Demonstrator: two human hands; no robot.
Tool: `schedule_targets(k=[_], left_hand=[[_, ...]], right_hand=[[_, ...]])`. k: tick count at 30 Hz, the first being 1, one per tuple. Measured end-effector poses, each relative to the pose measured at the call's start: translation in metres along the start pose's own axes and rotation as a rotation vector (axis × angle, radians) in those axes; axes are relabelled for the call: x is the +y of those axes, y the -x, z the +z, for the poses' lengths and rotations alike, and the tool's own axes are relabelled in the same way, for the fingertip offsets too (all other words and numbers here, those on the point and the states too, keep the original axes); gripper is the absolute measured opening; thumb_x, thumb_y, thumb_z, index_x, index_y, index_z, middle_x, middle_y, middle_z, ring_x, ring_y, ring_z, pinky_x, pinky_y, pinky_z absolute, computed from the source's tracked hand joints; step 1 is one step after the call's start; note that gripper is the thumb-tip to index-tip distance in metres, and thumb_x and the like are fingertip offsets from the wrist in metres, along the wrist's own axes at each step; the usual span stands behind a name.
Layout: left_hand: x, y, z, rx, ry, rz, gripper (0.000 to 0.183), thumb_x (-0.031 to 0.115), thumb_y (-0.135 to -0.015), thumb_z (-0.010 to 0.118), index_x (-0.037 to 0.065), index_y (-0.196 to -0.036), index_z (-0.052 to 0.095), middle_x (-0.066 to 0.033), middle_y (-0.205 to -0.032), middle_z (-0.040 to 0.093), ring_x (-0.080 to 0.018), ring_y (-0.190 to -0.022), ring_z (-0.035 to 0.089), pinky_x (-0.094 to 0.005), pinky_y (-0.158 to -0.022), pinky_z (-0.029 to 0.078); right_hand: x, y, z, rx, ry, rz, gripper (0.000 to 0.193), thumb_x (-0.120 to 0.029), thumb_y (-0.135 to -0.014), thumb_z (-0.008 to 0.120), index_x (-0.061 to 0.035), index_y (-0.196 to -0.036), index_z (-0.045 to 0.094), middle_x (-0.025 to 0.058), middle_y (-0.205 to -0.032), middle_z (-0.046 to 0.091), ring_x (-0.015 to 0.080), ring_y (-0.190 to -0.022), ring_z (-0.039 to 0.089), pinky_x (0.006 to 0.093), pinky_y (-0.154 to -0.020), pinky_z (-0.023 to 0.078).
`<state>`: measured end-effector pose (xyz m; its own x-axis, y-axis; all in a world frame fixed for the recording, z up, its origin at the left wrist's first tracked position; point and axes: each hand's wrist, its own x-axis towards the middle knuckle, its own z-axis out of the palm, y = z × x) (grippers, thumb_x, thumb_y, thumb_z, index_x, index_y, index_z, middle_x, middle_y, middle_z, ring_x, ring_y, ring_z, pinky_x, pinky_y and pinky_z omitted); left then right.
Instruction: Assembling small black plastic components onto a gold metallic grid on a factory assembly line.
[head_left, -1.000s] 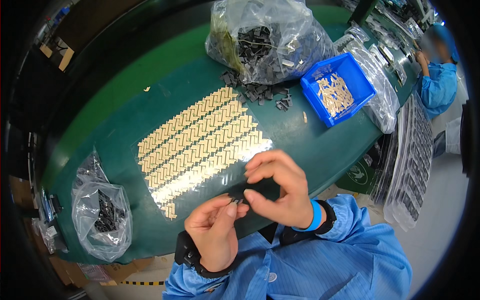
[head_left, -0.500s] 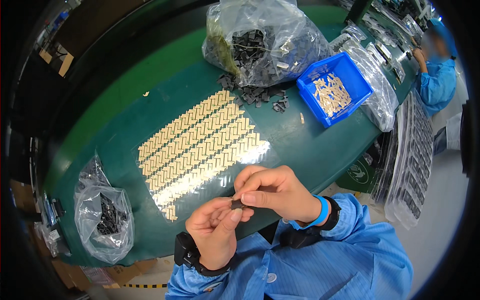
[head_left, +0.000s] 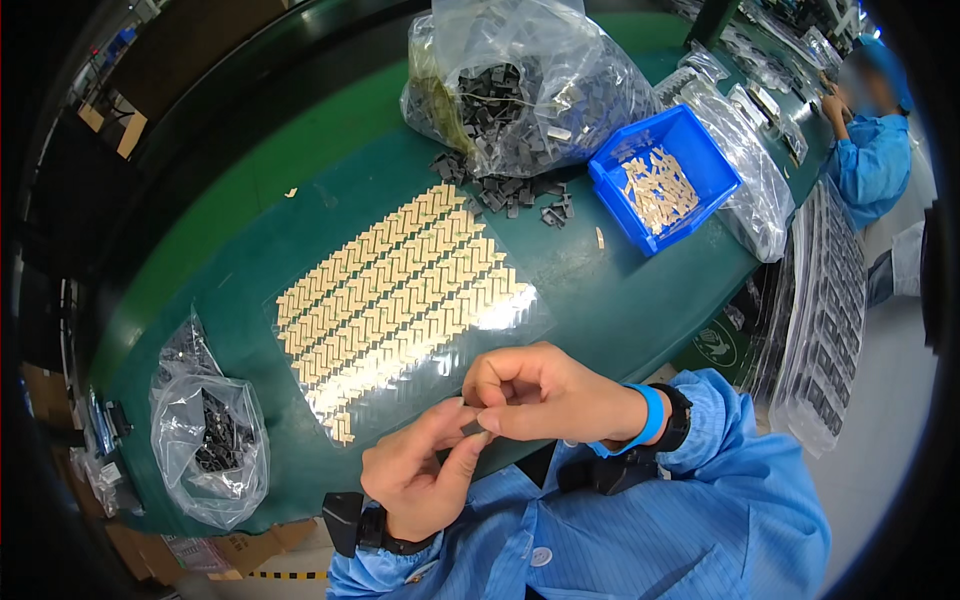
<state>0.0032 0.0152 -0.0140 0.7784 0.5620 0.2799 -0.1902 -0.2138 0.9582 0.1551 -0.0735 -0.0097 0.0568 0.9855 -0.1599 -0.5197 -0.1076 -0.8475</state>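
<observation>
My left hand (head_left: pixel 420 472) pinches a small dark plastic part (head_left: pixel 473 428) between thumb and fingers, just in front of my body. Against the same part, the thumb and forefinger of my right hand (head_left: pixel 540 395) are pressed together; whatever lies between them is too small and hidden to name. Beyond both hands lies a clear sheet (head_left: pixel 430 365) with slanting rows of tan adhesive pieces (head_left: pixel 390 275). Part of its near edge is bare of them and shines with glare.
A large clear bag (head_left: pixel 560 110) of black plastic parts stands at the back, with loose parts (head_left: pixel 515 192) spilled before it. Right of it sits a blue bin (head_left: pixel 692 215) of tan pieces. A smaller bag (head_left: pixel 250 470) lies left. A co-worker (head_left: pixel 875 150) sits far right.
My left hand has turned, its fingers now curled more over the dark part, which shows less. My right hand's fingers have shifted slightly and bent more. The things on the table stay put.
</observation>
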Motion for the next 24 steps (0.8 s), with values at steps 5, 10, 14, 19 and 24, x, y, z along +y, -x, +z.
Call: schedule_targets(k=[5, 10, 14, 19, 24], left_hand=[[0.007, -0.005, -0.001, -0.111, -0.26, 0.119, 0.036, -0.009, -0.073, 0.059, -0.005, -0.108, 0.05, -0.0186, -0.082, 0.063, -0.0211, -0.071, 0.063, -0.0282, -0.064, 0.051], [0.014, -0.004, 0.008, 0.056, 0.405, -0.22, 0.038, -0.01, -0.073, 0.058, -0.004, -0.11, 0.05, -0.0198, -0.09, 0.061, -0.0225, -0.073, 0.063, -0.0324, -0.064, 0.053], [0.007, -0.001, 0.012, 0.073, 0.704, -0.295, 0.032, -0.006, -0.078, 0.055, -0.003, -0.11, 0.051, -0.0197, -0.092, 0.06, -0.0221, -0.077, 0.062, -0.0359, -0.067, 0.052], [0.004, 0.0, 0.014, 0.049, 1.199, -0.47, 0.025, 0.01, -0.086, 0.049, -0.003, -0.107, 0.052, -0.0171, -0.092, 0.059, -0.0194, -0.079, 0.059, -0.0372, -0.077, 0.047], [0.005, -0.002, 0.014, 0.018, 1.234, -0.59, 0.025, 0.013, -0.087, 0.049, -0.006, -0.102, 0.054, -0.0109, -0.088, 0.059, -0.0151, -0.076, 0.058, -0.0243, -0.075, 0.047]], right_hand=[[0.001, -0.003, -0.005, -0.057, 0.188, 0.022, 0.019, -0.004, -0.081, 0.054, -0.0049, -0.068, 0.039, 0.0002, -0.076, 0.047, 0.0053, -0.071, 0.044, 0.0209, -0.066, 0.04], [-0.011, -0.006, 0.0, -0.146, -0.172, 0.063, 0.019, -0.014, -0.081, 0.059, -0.0038, -0.074, 0.044, -0.0003, -0.067, 0.051, 0.0049, -0.062, 0.049, 0.018, -0.052, 0.037], [0.0, -0.007, 0.001, -0.191, -0.32, 0.01, 0.021, -0.02, -0.084, 0.057, -0.0035, -0.079, 0.045, 0.0029, -0.072, 0.056, 0.0062, -0.058, 0.049, 0.0182, -0.053, 0.039], [-0.002, -0.006, 0.0, -0.153, -0.103, -0.118, 0.019, -0.021, -0.085, 0.055, -0.0049, -0.081, 0.045, 0.0026, -0.071, 0.056, 0.006, -0.054, 0.048, 0.0181, -0.05, 0.038], [-0.009, -0.007, 0.001, -0.06, 0.159, -0.179, 0.017, -0.017, -0.084, 0.056, -0.0049, -0.079, 0.044, 0.0009, -0.064, 0.052, 0.0061, -0.054, 0.047, 0.0198, -0.048, 0.036]])
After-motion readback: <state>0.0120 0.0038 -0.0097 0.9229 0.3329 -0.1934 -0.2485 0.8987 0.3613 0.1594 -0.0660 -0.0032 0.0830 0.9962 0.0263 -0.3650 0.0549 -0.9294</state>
